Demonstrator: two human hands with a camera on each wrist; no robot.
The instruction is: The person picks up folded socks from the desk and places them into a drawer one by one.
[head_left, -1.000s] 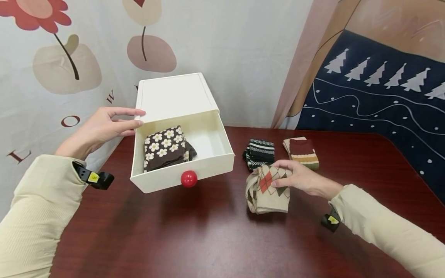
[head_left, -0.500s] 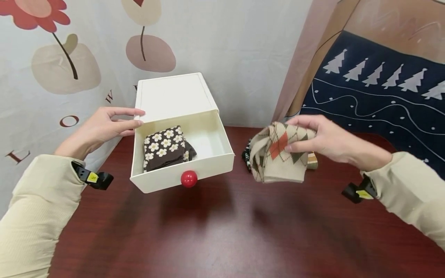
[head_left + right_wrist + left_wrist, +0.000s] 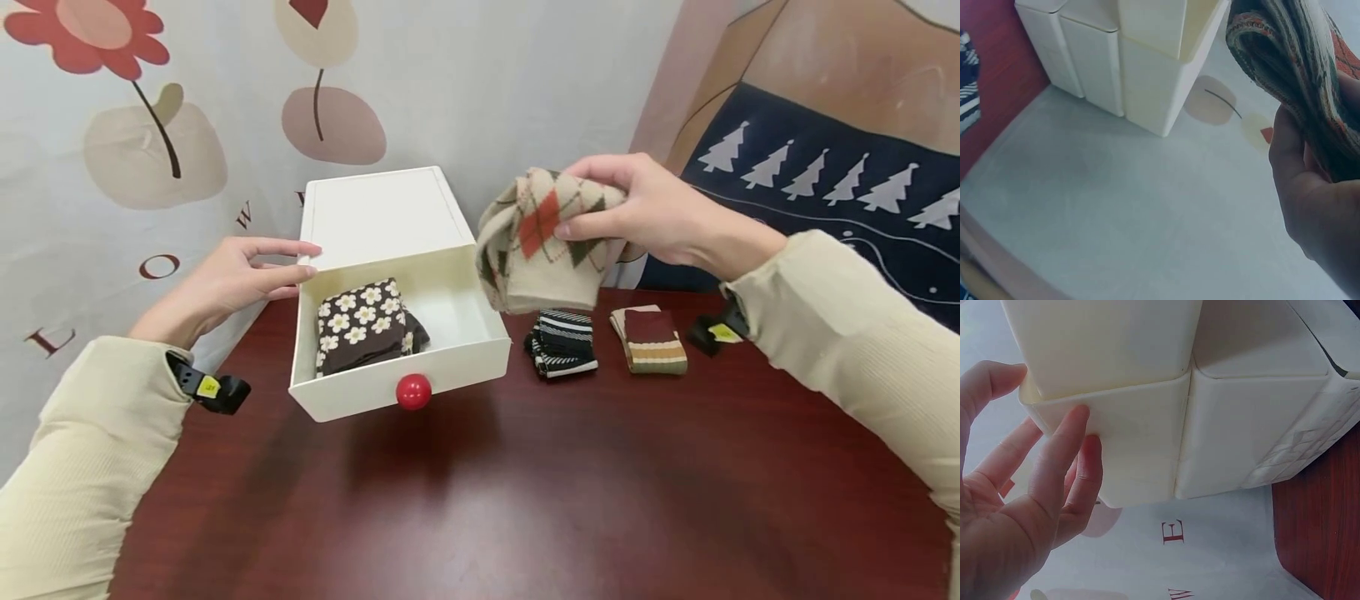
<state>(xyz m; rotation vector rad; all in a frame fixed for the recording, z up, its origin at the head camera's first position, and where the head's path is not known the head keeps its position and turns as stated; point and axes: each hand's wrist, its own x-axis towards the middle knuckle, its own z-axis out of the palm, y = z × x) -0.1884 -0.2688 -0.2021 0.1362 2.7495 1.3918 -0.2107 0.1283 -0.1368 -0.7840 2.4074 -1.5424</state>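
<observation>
My right hand (image 3: 652, 212) pinches a folded pair of beige argyle socks (image 3: 547, 275) between thumb and fingers, raised above the table just right of the pulled-out drawer. In the right wrist view the folded layers of these socks (image 3: 1285, 56) show at the upper right. At the drawer box's front left corner, my left hand (image 3: 225, 283) touches the white box (image 3: 382, 212) with its fingertips. The left wrist view shows its extended fingers (image 3: 1060, 447) against the box's side. Inside the white drawer (image 3: 450, 362), which has a red knob (image 3: 413, 392), lie brown daisy-patterned socks (image 3: 360, 325) on the left.
Black-and-white striped socks (image 3: 562, 343) and maroon, yellow and green socks (image 3: 652, 340) lie folded on the dark red table (image 3: 525, 492), right of the drawer. More white drawer boxes (image 3: 1088, 47) stand under the open one. A printed cloth (image 3: 465, 92) hangs behind.
My right hand has lifted the argyle socks off the table, first up and rightward, then higher and left toward the drawer. My left hand has stayed at the box corner.
</observation>
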